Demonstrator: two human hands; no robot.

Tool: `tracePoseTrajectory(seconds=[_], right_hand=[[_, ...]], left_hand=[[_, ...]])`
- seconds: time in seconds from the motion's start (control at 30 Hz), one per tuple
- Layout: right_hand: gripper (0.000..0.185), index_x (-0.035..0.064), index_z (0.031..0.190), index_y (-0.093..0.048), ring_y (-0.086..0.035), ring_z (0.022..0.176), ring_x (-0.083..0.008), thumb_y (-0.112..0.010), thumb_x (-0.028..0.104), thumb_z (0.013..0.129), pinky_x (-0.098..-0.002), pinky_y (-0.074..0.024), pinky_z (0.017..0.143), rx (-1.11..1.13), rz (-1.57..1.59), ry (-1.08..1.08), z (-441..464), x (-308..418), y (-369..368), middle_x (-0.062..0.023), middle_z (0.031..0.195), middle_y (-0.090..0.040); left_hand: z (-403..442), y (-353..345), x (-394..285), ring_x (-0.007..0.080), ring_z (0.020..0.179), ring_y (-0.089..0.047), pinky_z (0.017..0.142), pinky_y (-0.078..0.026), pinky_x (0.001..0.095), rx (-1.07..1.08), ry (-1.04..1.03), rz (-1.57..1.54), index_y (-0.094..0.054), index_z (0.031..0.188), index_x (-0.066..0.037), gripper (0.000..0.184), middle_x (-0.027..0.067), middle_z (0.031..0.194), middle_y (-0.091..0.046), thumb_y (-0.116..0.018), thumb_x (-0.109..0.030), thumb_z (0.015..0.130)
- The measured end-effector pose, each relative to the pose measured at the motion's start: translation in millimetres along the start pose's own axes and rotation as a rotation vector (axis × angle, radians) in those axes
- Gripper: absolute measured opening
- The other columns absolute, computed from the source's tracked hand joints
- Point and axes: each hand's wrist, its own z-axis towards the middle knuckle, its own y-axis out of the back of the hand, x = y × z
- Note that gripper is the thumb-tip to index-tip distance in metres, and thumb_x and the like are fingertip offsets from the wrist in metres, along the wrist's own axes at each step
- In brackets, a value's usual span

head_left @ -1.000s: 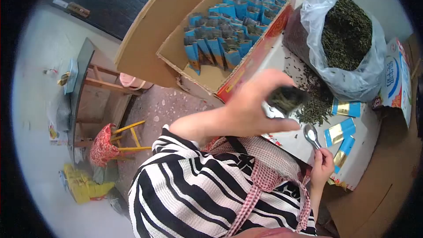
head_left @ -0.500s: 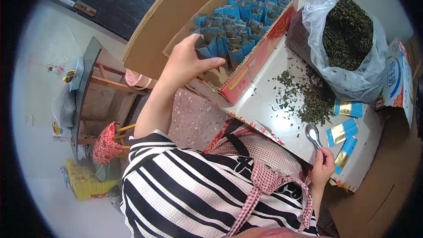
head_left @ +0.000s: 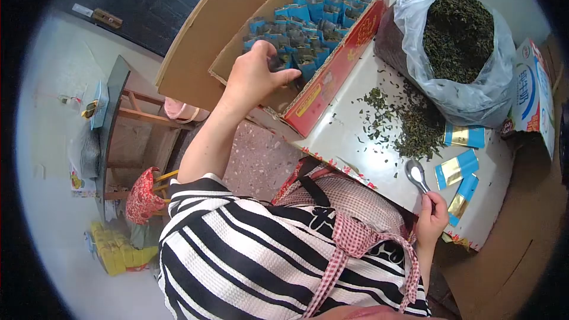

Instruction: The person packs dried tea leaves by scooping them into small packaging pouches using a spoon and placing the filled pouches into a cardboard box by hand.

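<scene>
My left hand is at the near left end of a cardboard box, its thumb and fingers curved around a filled packet that they mostly hide. Rows of blue packets with clear, dark-filled tops stand upright inside the box. In my right hand, at the near right table edge, is the handle of a metal spoon; its bowl lies over the white tabletop. Loose dark leaves are heaped just beyond the spoon. Flat blue and gold packets lie right of it.
Behind the loose leaves stands a large clear plastic bag full of dark leaves. A printed carton is at the right. On the left are a cardboard flap, a stool with red cloth and a dark-topped table.
My left hand has carried a filled packet from above the table leftward to the box, where it has gone lower among the rows. My right hand still holds the spoon. The view has shifted slightly.
</scene>
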Motion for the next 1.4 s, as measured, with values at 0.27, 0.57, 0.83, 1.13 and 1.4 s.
tracePoseTrajectory(seconds=[0.27, 0.57, 0.83, 1.13, 1.4], right_hand=[[0.007, -0.0019, 0.092, -0.063, -0.056, 0.076, -0.0096, -0.062, 0.001, 0.086, -0.0224, -0.0447, 0.068, -0.015, -0.005, 0.052, -3, 6, 5, -0.0036, 0.082, -0.062], [0.006, -0.0018, 0.091, -0.064, -0.057, 0.073, -0.011, -0.063, 0.0, 0.085, -0.0234, -0.0459, 0.066, -0.201, -0.123, 0.088, -6, 27, 34, -0.0064, 0.083, -0.063], [0.009, 0.0006, 0.089, -0.062, -0.06, 0.07, -0.0309, -0.061, 0.0, 0.08, -0.0381, -0.0481, 0.065, -0.397, -0.52, 0.186, -1, 21, 61, -0.0144, 0.078, -0.062], [0.01, 0.0007, 0.088, -0.061, -0.061, 0.075, -0.0333, -0.062, 0.0, 0.078, -0.0417, -0.0485, 0.067, -0.369, -0.618, 0.197, -5, 16, 52, -0.0153, 0.081, -0.064], [0.015, -0.0013, 0.093, -0.061, -0.061, 0.081, -0.0348, -0.06, -0.003, 0.078, -0.0414, -0.0493, 0.072, -0.357, -0.452, 0.23, 1, 6, 39, -0.0171, 0.088, -0.064]], left_hand=[[-3, -1, -6, 0.026, 0.08, -0.067, 0.071, -0.053, 0.0361, -0.059, -0.064, -0.003, -0.055, 0.117, -0.002, 0.071, 0.0158, 0.087, -0.068, -0.083, -0.04, 0.066], [-30, -5, -23, 0.0139, 0.071, -0.058, 0.064, -0.048, 0.027, -0.239, -0.243, -0.224, -0.062, 0.109, -0.002, 0.039, 0.0075, 0.086, -0.062, -0.077, -0.02, 0.077], [-73, -86, -147, 0.0222, 0.079, -0.064, 0.068, -0.052, 0.0312, 0.424, -0.756, -0.431, -0.062, 0.104, -0.001, 0.03, 0.015, 0.093, -0.063, -0.071, -0.011, 0.078], [-70, -196, -274, 0.0394, 0.094, -0.061, 0.082, -0.05, 0.0445, 0.653, -0.736, -0.281, -0.05, 0.119, 0.006, 0.062, 0.0266, 0.099, -0.062, -0.069, -0.036, 0.078], [-74, -216, -288, 0.0368, 0.092, -0.063, 0.081, -0.05, 0.0432, 0.671, -0.636, -0.232, -0.055, 0.105, 0.01, 0.07, 0.0234, 0.092, -0.064, -0.076, -0.046, 0.066]])
